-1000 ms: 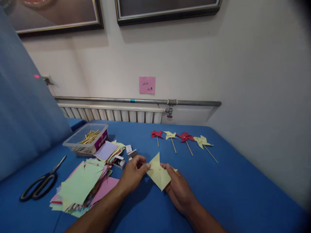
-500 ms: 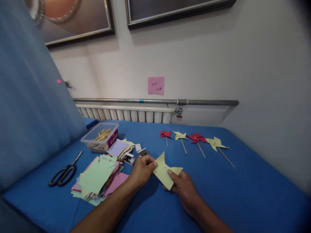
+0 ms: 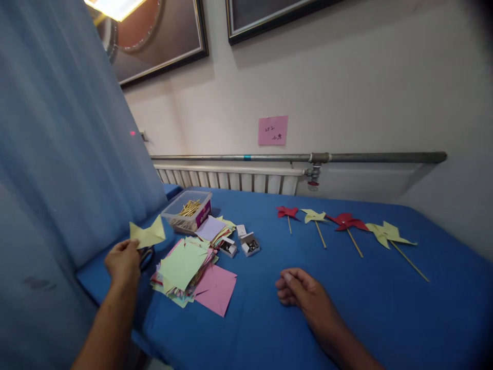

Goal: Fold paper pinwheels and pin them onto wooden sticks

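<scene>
Out at the left, my left hand [image 3: 124, 258] pinches a pale yellow paper pinwheel blank [image 3: 148, 235] by one side, its points spread. Below the paper lie the scissors [image 3: 146, 257], with only part of the black handles showing. My right hand [image 3: 302, 294] is loosely curled over the blue table, thumb against the fingers, and nothing shows in it. Between my hands are a stack of coloured paper squares [image 3: 183, 264] and a pink square [image 3: 217, 288]. Two small open boxes of dark pins [image 3: 251, 245] stand beyond them.
A clear plastic tub [image 3: 187, 211] of thin sticks stands behind the paper. Several red and yellow pinwheels on sticks [image 3: 347, 222] lie in a row at the right. A blue curtain [image 3: 69, 154] hangs at the left; a radiator [image 3: 231, 180] and pipe run along the wall.
My left hand has carried the yellow paper far left, over the scissors. My right hand has let go of it and curled up. The view has turned slightly left.
</scene>
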`<state>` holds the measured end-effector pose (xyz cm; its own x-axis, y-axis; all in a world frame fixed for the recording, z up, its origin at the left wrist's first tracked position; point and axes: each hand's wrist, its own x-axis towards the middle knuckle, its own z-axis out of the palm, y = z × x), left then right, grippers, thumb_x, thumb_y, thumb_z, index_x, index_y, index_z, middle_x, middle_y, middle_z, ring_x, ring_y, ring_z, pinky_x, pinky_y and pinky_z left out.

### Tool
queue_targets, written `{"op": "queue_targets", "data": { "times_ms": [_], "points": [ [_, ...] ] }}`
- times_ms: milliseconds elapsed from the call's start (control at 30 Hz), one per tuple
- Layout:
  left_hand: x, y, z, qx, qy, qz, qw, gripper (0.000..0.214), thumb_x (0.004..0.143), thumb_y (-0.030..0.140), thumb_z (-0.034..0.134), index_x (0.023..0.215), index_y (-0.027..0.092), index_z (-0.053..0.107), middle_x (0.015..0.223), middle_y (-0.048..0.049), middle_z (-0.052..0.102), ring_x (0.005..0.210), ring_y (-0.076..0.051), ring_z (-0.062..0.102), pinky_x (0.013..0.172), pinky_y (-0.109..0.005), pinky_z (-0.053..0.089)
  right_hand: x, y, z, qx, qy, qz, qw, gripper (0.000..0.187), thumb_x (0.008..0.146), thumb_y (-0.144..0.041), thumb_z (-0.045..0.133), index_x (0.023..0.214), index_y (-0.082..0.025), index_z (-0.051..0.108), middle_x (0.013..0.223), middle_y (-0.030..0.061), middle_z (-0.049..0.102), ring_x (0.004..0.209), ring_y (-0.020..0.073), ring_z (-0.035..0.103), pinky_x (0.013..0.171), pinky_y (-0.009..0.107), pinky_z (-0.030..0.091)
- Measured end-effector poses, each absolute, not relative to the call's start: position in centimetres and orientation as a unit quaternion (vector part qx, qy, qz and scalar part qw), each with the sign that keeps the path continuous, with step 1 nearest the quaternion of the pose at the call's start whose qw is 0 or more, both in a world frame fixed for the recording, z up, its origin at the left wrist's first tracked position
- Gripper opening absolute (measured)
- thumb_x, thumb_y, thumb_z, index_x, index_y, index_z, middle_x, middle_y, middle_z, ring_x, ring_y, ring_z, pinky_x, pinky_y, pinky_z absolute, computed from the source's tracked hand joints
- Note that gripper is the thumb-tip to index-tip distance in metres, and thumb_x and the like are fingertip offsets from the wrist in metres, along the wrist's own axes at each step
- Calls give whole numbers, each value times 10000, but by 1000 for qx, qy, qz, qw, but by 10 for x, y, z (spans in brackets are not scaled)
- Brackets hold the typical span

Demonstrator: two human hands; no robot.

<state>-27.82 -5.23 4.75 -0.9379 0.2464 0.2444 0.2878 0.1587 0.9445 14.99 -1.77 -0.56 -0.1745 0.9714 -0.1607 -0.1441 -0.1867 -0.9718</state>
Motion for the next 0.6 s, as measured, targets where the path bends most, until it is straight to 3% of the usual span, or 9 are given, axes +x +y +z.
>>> {"op": "queue_targets", "data": {
  "times_ms": [133, 200, 267, 367, 467, 600],
  "points": [
    [-302, -68, 48, -199, -838, -500, 91, 196, 697, 287, 728, 756, 196, 565, 689, -37, 630, 817, -318, 671, 761, -460, 543, 149, -17, -5, -459, -453, 618, 450, 601, 598, -745, 878, 809, -204, 726, 742, 38, 755, 642, 183, 671, 631, 343, 554],
    [-269, -84, 40, -318, -808, -460, 186, 225, 800, 365, 692, 930, 188, 645, 923, -90, 704, 1005, -347, 663, 882, -488, 527, 149, -17, -7, -459, -453, 618, 449, 612, 594, -754, 876, 815, -204, 724, 741, 38, 753, 641, 185, 670, 631, 347, 555],
    [-215, -103, 27, -535, -706, -414, 209, 274, 904, 416, 619, 1051, 193, 679, 1013, -106, 730, 964, -302, 678, 862, -439, 534, 149, -17, -10, -460, -455, 616, 450, 620, 598, -760, 874, 827, -203, 726, 749, 40, 755, 643, 186, 669, 633, 349, 554],
    [-131, -124, 5, -760, -577, -264, 138, 215, 901, 384, 690, 1038, 222, 722, 1046, -98, 751, 943, -276, 673, 866, -420, 501, 150, -17, -11, -458, -458, 614, 452, 620, 610, -762, 870, 837, -204, 727, 756, 40, 757, 645, 182, 670, 635, 346, 550],
    [-91, -127, -11, -767, -594, -171, 175, 53, 853, 251, 702, 842, 201, 712, 860, -83, 726, 782, -268, 645, 778, -425, 455, 152, -19, -10, -453, -456, 616, 455, 617, 614, -765, 866, 829, -206, 720, 756, 38, 756, 646, 181, 674, 640, 344, 551],
    [-94, -106, -12, -750, -605, -153, 218, 217, 878, 76, 579, 717, 196, 659, 722, -61, 675, 674, -241, 618, 709, -393, 403, 151, -20, -7, -448, -456, 623, 451, 606, 622, -756, 863, 823, -205, 710, 760, 41, 758, 647, 183, 682, 638, 344, 557]
  ]
}}
